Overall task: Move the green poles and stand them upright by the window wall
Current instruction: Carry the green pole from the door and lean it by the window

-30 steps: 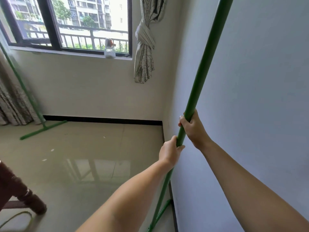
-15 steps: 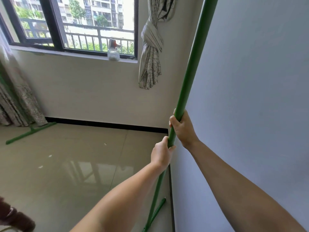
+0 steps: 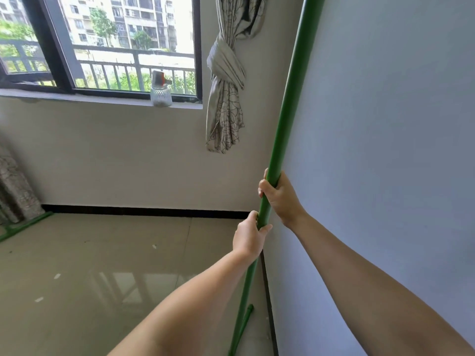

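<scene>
Green pole (image 3: 288,119), near-upright beside the side wall (image 3: 385,124): right hand (image 3: 279,199) clasped around it, left hand (image 3: 250,235) clasped just below; foot bar (image 3: 244,327) on floor.

1. No text, label, brand, number or sign can be read anywhere in the head view.
2. The small ribbed clear glass jar with a grey and orange top (image 3: 161,91) on the window sill shows no legible marking.
3. The long smooth green pole (image 3: 288,116) bears no printing.
4. The knotted pale curtain (image 3: 225,98) carries only a dark line pattern, not lettering.
5. The tall apartment buildings (image 3: 133,19) seen through the window show no readable signs.
</scene>
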A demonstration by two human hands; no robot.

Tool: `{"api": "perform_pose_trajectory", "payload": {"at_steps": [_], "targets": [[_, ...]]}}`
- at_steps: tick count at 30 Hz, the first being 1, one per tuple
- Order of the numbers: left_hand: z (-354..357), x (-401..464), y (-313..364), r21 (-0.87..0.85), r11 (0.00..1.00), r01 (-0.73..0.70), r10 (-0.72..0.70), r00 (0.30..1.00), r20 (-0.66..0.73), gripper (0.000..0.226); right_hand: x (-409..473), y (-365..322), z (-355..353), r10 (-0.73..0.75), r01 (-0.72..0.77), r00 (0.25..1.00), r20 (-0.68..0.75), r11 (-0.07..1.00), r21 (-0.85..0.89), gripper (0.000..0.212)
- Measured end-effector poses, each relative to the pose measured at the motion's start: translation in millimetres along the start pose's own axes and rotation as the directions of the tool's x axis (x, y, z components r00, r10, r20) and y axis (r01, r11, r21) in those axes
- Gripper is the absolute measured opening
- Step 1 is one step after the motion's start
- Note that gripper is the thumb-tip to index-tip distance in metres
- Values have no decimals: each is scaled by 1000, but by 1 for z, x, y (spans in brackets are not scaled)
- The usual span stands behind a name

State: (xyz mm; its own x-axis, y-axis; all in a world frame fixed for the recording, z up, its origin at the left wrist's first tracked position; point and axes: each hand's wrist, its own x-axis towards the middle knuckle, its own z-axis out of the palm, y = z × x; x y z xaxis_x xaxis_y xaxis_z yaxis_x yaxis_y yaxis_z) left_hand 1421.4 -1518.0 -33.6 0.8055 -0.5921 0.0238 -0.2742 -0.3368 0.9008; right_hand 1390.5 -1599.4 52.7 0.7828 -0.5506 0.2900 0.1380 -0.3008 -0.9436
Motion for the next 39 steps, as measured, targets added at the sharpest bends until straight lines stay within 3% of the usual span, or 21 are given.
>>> {"api": "perform_pose_trajectory", "payload": {"at_steps": [4,9,17,28,36,39], "targets": [[-2,58,1,-36,999,0,5,992,127,19,46,15,-6,27,-27,1000,-1,1000,-14,12],[8,135,5,36,998,-54,43,966,255,11,110,37,-22,27,-27,1000,15,999,-20,13],[22,259,8,11,1000,-23,21,991,133,19,240,77,-33,24,-24,992,123,1000,3,19],[30,411,10,-2,1000,-14,14,998,58,9,395,124,-35,39,-34,985,166,999,-34,14],[36,527,8,-31,999,-35,38,994,101,15,506,157,-25,83,-82,997,-9,996,43,12],[45,563,13,-23,998,-58,61,983,171,5,538,170,-34,120,-117,990,-72,992,52,11]]}}
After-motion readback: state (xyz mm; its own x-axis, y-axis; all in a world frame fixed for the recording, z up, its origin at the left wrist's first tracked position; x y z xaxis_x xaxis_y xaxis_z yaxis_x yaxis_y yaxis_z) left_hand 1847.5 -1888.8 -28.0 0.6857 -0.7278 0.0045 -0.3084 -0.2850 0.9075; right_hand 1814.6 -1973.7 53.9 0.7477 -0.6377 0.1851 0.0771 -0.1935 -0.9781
